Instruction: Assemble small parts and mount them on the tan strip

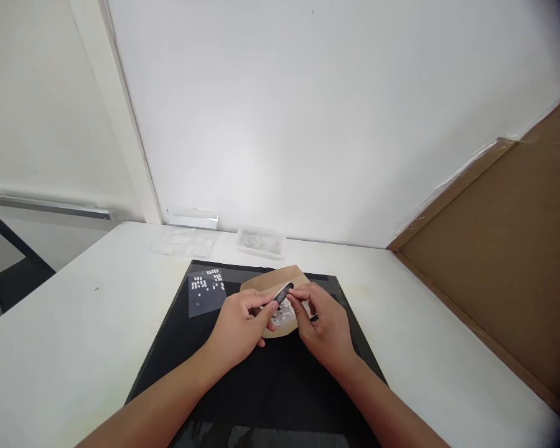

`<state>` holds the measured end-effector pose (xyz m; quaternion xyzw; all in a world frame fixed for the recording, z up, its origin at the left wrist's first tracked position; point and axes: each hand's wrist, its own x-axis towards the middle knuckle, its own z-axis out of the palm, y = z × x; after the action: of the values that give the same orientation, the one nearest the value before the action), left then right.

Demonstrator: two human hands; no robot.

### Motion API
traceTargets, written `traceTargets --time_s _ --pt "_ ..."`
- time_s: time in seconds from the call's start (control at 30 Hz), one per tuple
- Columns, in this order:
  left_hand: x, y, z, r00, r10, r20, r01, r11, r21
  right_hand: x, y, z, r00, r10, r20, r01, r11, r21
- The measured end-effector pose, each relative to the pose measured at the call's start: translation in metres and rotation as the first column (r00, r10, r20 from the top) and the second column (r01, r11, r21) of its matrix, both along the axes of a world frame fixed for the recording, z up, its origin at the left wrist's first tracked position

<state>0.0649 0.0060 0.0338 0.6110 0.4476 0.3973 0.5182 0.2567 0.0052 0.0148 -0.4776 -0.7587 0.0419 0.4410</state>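
Observation:
Between my two hands is a small, dark, narrow strip-like piece with a pale edge (282, 293); its exact kind is unclear. My left hand (243, 318) pinches its near end between thumb and fingers. At the far end, the thumb and forefinger of my right hand (324, 320) are closed together against it. Below the hands lies a tan, angular tray or sheet of paper (273, 278) bearing many small whitish pieces (284, 313). Part of it is hidden by my fingers.
A black mat (261, 379) covers the middle of the white table (98, 298). On its left lies a dark sheet with small white squares (206, 294). Behind stand a clear plastic box (260, 242) and a clear lid-like piece (184, 241). A brown board (494, 249) borders the right.

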Motion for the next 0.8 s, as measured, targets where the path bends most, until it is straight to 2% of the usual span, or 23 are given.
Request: traceTargets --time_s 0.3,0.63,0.8 --pt "-0.0001 -0.0014 -0.0014 0.995 0.040 -0.092 -0.029 0.993 0.114 -0.0029 0.0010 -0.0039 0.999 -0.003 0.042 -0.003 0.989 0.150" --pt "0.0001 -0.0063 0.0030 0.968 0.119 -0.223 -0.044 0.947 0.317 -0.0017 0.0013 -0.0075 0.998 -0.060 0.028 0.056 0.990 0.132" --pt "-0.0006 -0.0055 0.0036 0.966 0.135 -0.220 -0.053 0.938 0.342 0.0003 0.0032 -0.0071 0.998 -0.054 -0.042 0.056 0.996 0.065"
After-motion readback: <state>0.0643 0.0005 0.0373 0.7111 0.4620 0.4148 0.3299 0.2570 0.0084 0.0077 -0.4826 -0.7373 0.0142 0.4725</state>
